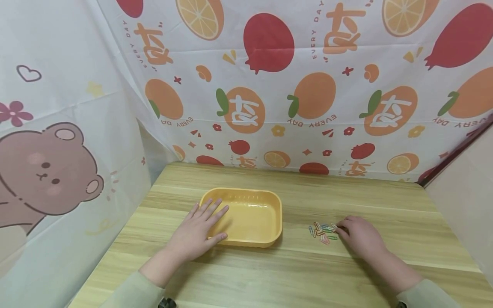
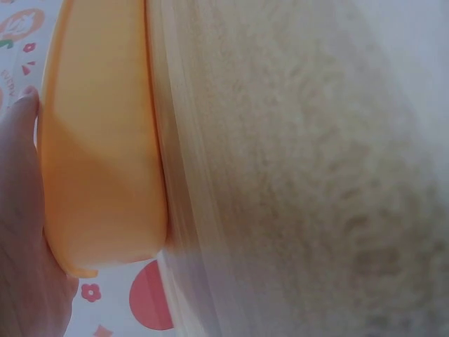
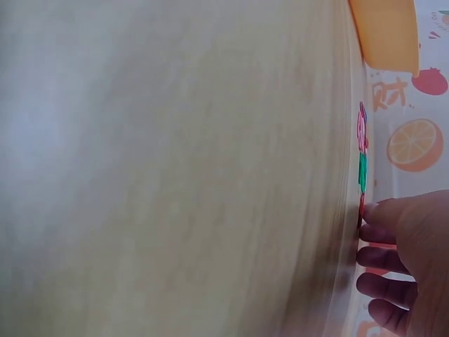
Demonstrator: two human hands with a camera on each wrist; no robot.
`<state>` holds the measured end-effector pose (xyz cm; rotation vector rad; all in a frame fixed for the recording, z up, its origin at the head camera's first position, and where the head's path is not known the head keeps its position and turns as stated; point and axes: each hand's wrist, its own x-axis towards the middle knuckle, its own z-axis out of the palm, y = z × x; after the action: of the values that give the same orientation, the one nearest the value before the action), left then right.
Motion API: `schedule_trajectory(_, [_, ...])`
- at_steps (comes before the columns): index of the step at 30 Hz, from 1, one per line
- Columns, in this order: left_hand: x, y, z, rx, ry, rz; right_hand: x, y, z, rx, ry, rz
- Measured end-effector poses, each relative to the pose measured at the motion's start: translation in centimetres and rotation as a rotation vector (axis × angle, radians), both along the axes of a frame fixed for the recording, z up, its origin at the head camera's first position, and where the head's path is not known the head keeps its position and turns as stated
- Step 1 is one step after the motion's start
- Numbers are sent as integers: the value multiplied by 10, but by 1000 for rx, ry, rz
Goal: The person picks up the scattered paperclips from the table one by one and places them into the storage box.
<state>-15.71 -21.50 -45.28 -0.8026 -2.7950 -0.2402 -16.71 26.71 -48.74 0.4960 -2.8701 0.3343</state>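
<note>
On the table a yellow plastic basin (image 1: 246, 244) stands upright, with its inside bare. My left hand (image 1: 196, 234) lies over its left rim, fingers spread and fairly straight; the left wrist view shows the basin's orange-looking side wall (image 2: 105, 175) beside that hand (image 2: 28, 210). To the right of the basin is a loose cluster of small coloured paper clips (image 1: 322, 233). At the cluster's right edge, my right hand (image 1: 362, 235) pinches with thumb and index finger at a clip. From the right wrist, a red paper clip (image 3: 361, 209) shows at those fingertips, close to the tabletop.
The wood-grain table (image 1: 246, 278) reaches back to a fruit-patterned cloth (image 1: 277, 98). A white cloth with a printed bear (image 1: 50, 171) hangs along the left side. On the right, a pale panel (image 1: 462, 201) borders the table.
</note>
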Motion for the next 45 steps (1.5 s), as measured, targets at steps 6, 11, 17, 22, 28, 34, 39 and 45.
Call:
schedule_trajectory(6, [0, 0, 0, -19, -31, 6, -1, -1, 1, 4, -5, -8])
schedule_trajectory(11, [0, 0, 0, -20, -48, 13, -2, -2, 2, -6, -16, -13])
schedule_trajectory(17, [0, 0, 0, -16, -58, 14, -4, -1, 1, -50, -68, -52])
schedule_trajectory(22, [-1, -1, 0, -19, -49, 13, -7, 0, 0, -66, -91, -72])
schedule_trajectory(28, [-1, -1, -2, -12, -27, 7, -8, -1, 1, -66, -105, -83])
schedule_trajectory(34, [-1, 0, -1, -13, -31, 10, -8, -2, 3, -56, -127, -97])
schedule_trajectory(39, [-1, -1, -1, -12, -55, 11, -9, -2, 4, -60, -133, -93])
schedule_trajectory(45, [-2, -1, -3, -22, -52, 10, -9, -1, 3, -67, -126, -87])
